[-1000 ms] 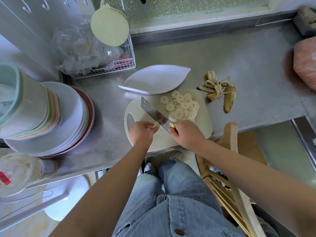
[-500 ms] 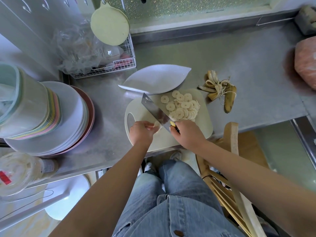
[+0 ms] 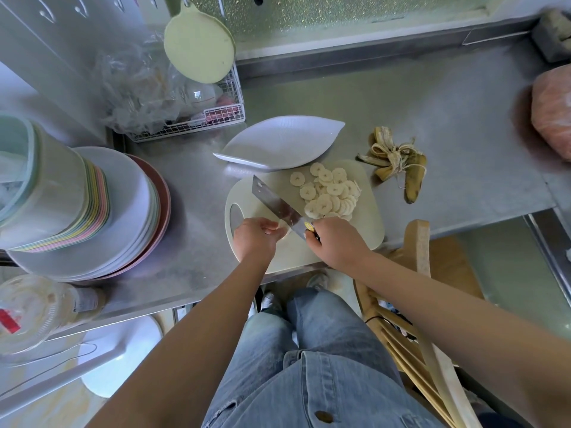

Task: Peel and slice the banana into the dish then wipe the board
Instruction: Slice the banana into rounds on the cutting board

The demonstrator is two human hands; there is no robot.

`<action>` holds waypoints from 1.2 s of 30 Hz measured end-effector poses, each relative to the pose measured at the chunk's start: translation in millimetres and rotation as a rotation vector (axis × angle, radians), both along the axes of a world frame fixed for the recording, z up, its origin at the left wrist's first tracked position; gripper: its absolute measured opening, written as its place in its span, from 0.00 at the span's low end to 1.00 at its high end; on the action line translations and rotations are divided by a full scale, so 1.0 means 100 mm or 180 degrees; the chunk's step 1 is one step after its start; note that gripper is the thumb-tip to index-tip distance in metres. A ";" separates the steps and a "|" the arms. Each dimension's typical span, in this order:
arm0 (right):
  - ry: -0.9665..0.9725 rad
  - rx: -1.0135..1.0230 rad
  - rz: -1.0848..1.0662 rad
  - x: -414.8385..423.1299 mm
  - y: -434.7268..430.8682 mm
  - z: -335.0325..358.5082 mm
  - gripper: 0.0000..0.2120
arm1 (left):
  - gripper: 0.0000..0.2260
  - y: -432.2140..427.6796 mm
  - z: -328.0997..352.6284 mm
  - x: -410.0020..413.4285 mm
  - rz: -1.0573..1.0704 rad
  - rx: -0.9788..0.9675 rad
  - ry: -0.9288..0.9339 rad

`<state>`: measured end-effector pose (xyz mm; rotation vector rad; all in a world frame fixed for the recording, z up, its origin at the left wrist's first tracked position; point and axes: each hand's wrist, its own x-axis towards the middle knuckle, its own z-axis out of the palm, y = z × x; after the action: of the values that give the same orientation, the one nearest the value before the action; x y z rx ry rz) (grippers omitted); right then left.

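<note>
right hand (image 3: 335, 242): fingers closed on knife (image 3: 279, 206) handle | left hand (image 3: 255, 239): fingers pinching banana stub (image 3: 283, 227) on board (image 3: 367, 223) | slices (image 3: 329, 193) piled right of blade | dish (image 3: 278, 142) empty

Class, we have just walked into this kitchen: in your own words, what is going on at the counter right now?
A person is slicing a banana on a pale cutting board. The right hand holds a cleaver by its handle, and the left hand pinches the last small banana piece against the blade. A pile of banana slices lies on the board. The white leaf-shaped dish behind it holds no slices yet. The peel lies on the steel counter to the right.
</note>
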<state>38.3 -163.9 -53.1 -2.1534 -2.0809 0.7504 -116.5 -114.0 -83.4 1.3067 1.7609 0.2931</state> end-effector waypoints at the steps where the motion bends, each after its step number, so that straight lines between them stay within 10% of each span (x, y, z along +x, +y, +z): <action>1: -0.0017 -0.0014 -0.0011 -0.01 0.00 -0.01 0.22 | 0.09 0.00 0.00 0.00 0.0006 0.0006 -0.0006; 36: 0.0076 -0.0235 -0.0144 -0.09 -0.10 -0.12 0.15 | 0.07 -0.02 0.02 -0.02 -0.0038 0.0126 -0.0016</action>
<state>29.1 -174.2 -64.6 -2.2092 -2.0167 0.8570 -118.8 -115.9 -81.3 1.3430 1.7505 0.3257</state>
